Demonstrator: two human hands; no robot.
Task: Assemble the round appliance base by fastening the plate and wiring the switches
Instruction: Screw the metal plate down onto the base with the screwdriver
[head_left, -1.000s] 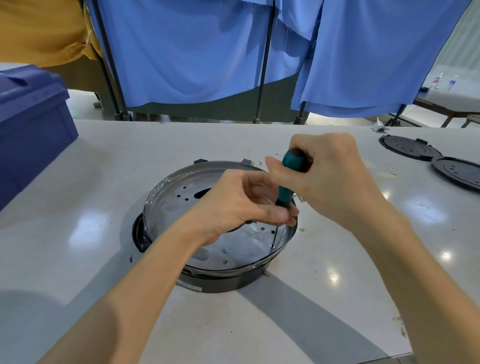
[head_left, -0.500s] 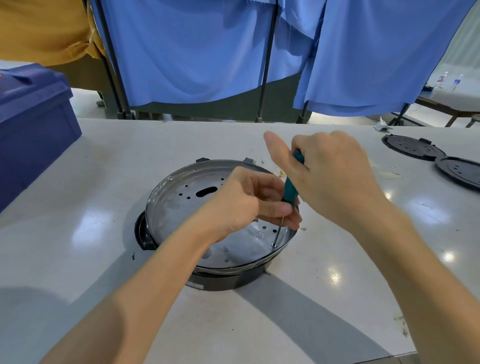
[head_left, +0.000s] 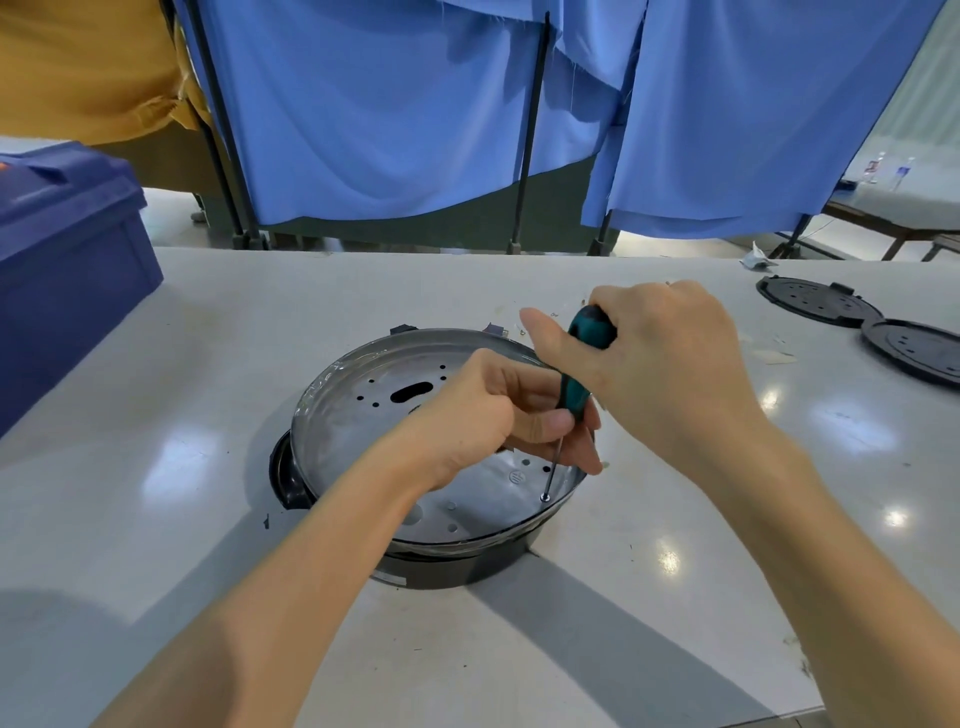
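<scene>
My right hand (head_left: 660, 374) grips the screwdriver (head_left: 574, 387); my left hand (head_left: 488, 415) pinches it lower down. Just below those fingers its tip meets a screw (head_left: 545, 497) in the plate (head_left: 363, 415) on the base (head_left: 441, 569). Fastening looks underway, and no wiring shows.

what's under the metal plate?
A black round base shows below the plate at its near and left edges. The plate covers the base's inside, so nothing in there can be seen.

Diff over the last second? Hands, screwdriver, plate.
Right hand rolled round the screwdriver handle, covering its top half a second ago, baring it again now; turn direction unclear. Nothing taken or released. Left hand still pinches the lower handle, tip still on the screw near the rim of the plate; base unmoved.
</scene>
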